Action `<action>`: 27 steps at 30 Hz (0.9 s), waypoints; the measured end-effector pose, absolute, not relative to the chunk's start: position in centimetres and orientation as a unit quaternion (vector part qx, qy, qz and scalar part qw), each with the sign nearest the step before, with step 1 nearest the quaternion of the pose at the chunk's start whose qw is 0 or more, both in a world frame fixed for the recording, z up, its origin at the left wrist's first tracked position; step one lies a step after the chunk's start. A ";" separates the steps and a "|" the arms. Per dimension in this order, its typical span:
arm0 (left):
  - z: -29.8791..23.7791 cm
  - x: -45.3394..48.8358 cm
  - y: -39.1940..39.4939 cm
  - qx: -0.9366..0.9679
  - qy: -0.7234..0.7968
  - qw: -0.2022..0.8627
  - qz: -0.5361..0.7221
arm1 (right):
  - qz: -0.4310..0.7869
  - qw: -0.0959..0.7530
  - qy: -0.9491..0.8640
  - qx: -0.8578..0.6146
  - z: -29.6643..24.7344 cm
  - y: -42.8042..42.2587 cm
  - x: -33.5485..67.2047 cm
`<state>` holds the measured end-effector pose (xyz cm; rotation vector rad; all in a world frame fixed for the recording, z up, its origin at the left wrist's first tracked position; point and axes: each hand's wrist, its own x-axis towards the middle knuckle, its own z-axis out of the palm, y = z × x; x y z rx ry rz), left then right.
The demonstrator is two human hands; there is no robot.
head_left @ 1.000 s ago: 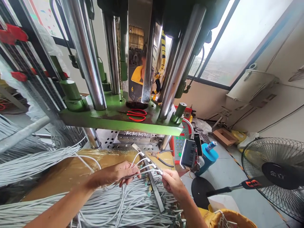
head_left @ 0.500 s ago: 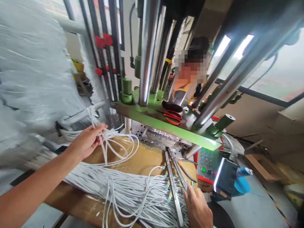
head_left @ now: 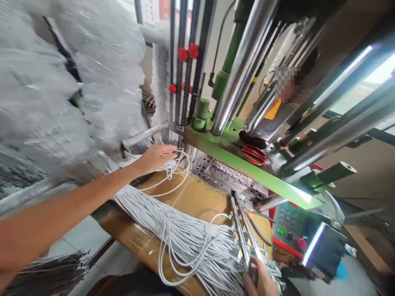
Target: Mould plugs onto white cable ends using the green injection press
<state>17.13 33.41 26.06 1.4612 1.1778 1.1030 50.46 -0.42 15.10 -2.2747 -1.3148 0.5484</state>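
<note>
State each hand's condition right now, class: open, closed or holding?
Left hand: at the looped white cables; cannot tell whether closed.
Right hand: closed on a metal bar.

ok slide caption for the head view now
Left hand at white cable loops, right hand at a metal bar, in front of a green machine.

We get bright daylight from the window [head_left: 382,76] at upper right, washed out white, with glare streaking the pillar [head_left: 242,70] and the green plate [head_left: 253,169]. The cables [head_left: 182,230] look fairly sharp; the plastic [head_left: 106,65] smears, and the edges stretch.
</note>
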 end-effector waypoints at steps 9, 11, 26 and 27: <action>25.2 20.3 27.2 0.800 0.424 0.171 0.388 | 0.330 0.394 -0.397 -0.761 20.5 1.8 48.8; 24.1 23.3 25.5 0.856 0.349 0.272 0.268 | 0.326 0.405 -0.404 -0.752 20.6 2.2 49.1; 17.9 31.7 32.7 0.817 0.383 0.287 0.322 | 0.144 0.339 -0.536 -0.760 21.0 16.2 53.5; 18.0 32.6 33.6 0.805 0.402 0.285 0.330 | 0.120 0.345 -0.540 -0.758 20.9 17.7 54.1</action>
